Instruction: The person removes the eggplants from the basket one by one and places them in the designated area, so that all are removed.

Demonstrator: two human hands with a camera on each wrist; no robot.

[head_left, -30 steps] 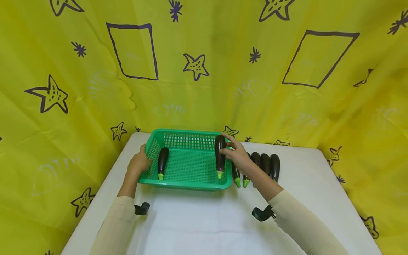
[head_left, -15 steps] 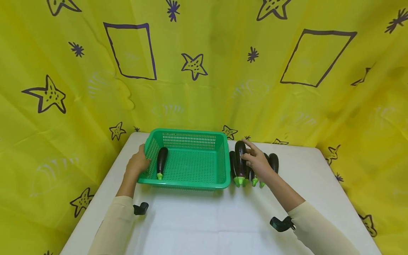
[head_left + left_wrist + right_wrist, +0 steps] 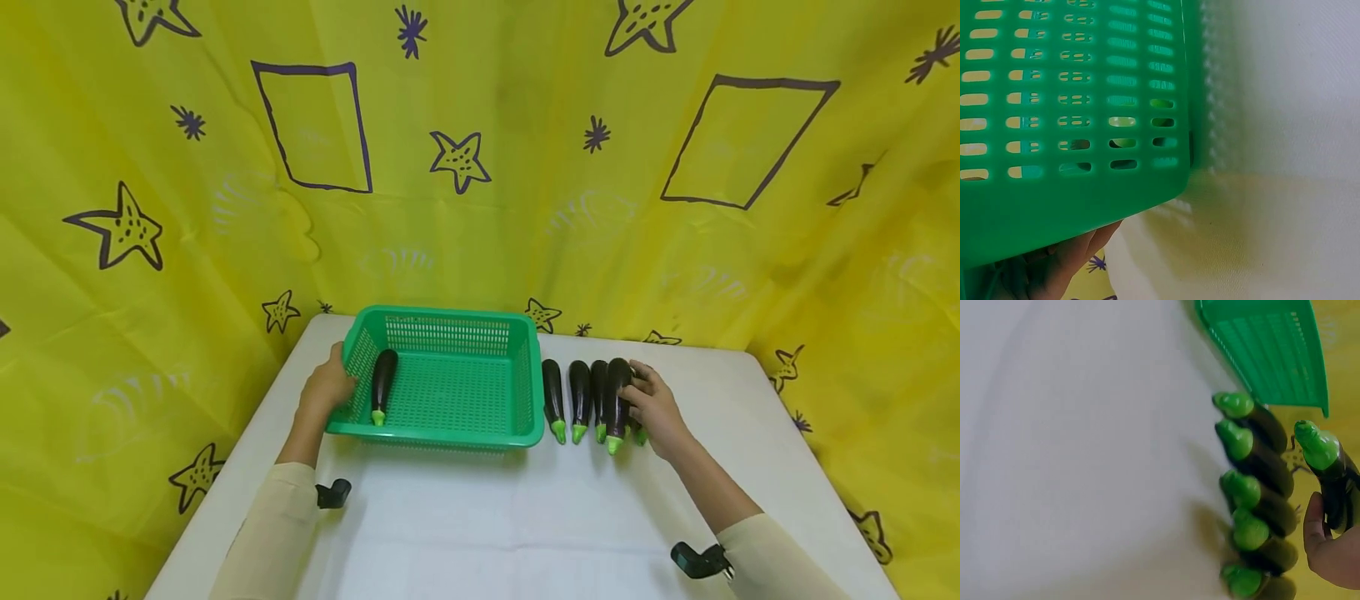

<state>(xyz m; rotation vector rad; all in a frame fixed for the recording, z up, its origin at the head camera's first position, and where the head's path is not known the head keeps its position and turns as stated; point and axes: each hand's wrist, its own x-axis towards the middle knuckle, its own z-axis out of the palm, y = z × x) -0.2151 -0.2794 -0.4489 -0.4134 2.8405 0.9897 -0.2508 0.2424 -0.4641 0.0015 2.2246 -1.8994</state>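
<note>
My left hand point(image 3: 327, 387) grips the left rim of a green plastic basket point(image 3: 450, 436); in the left wrist view, fingers point(image 3: 1079, 255) show below the slotted basket wall point(image 3: 1079, 200). One dark purple eggplant point(image 3: 383, 379) lies inside, near the basket's left end, its green stem toward me. My right hand point(image 3: 657, 410) holds another eggplant point(image 3: 617, 400) from its right side, stem toward me, above a row of eggplants. In the right wrist view this held eggplant point(image 3: 1319, 450) is raised off the table, with the thumb point(image 3: 1314, 519) against it.
Several eggplants point(image 3: 579, 396) lie side by side right of the basket, the leftmost eggplant point(image 3: 552, 396) close to its wall. The white table point(image 3: 480, 525) runs back to a yellow patterned curtain point(image 3: 480, 242). A black wrist mount point(image 3: 697, 560) juts out from the right sleeve.
My right hand has carried its eggplant rightward, from over the basket's right end to over the right part of the row. The left hand and the basket stay in place.
</note>
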